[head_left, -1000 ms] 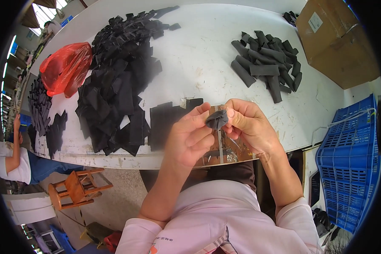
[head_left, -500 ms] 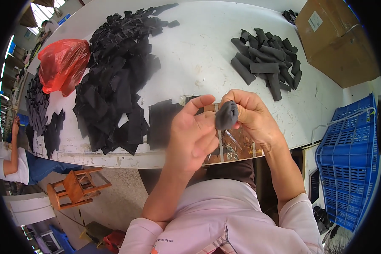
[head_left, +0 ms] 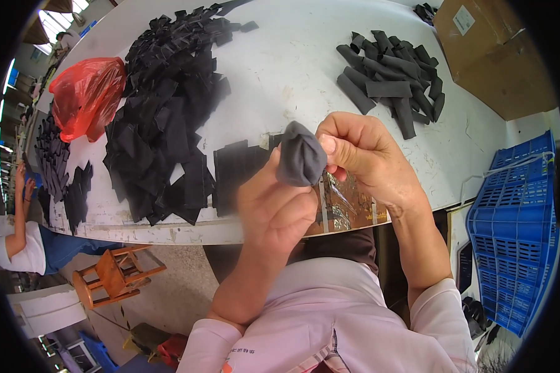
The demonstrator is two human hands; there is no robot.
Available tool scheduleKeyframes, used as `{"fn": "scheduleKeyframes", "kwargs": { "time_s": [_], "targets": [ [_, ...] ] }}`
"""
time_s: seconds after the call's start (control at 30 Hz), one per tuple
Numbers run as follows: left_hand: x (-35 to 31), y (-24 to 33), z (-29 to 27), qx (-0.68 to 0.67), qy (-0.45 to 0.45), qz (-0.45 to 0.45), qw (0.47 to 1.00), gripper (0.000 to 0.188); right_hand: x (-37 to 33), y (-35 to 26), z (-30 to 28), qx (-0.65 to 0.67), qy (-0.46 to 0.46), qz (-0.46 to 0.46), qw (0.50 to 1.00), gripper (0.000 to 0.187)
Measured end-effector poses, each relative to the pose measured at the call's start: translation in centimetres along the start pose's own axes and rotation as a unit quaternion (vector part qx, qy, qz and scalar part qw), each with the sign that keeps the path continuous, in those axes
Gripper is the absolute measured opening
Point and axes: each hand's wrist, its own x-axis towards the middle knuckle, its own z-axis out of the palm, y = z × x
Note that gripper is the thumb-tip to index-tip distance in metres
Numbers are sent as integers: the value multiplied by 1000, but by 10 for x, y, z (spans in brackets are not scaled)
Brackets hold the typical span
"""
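Between my hands, above the table's near edge, is a dark grey fabric tube (head_left: 300,155) with a folded, puckered end facing up. My left hand (head_left: 274,208) is closed round its lower left side, the fingertips partly hidden behind the cloth. With thumb and forefinger, my right hand (head_left: 370,152) pinches its right edge. Flat dark fabric pieces (head_left: 230,174) lie on the table just left of my left hand. A large heap of similar dark pieces (head_left: 162,124) spreads farther left. At the far right is a pile of rolled dark grey tubes (head_left: 389,74).
A red plastic bag (head_left: 87,99) sits at the left of the white table (head_left: 280,62), near more dark strips (head_left: 53,152). On the right stand a cardboard box (head_left: 485,62) and blue crates (head_left: 510,230). A wooden stool (head_left: 115,273) and another person (head_left: 18,242) are at lower left.
The fabric tube has moved left and up and shows a wider, folded end. My left fingers, partly spread before, have closed round it. My right hand still pinches its edge.
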Motion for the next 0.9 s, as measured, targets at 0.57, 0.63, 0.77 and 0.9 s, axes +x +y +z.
{"fn": "scheduleKeyframes", "kwargs": {
  "time_s": [0.57, 0.63, 0.77, 0.9],
  "targets": [
    [3, -18, 8, 772, 70, 277, 568, 12, -20, 14, -7, -306, 122, -242, 913, 31],
    [3, -21, 8, 733, 61, 326, 594, 8, -21, 0, -4, -451, 78, -261, 850, 28],
    [-12, -10, -14, 765, 114, 298, 559, 6, -22, 23, -7, -573, 24, -220, 789, 29],
    [4, -15, -13, 724, 80, 247, 638, 12, -21, 47, -12, -509, 61, -214, 831, 25]
  ]
}}
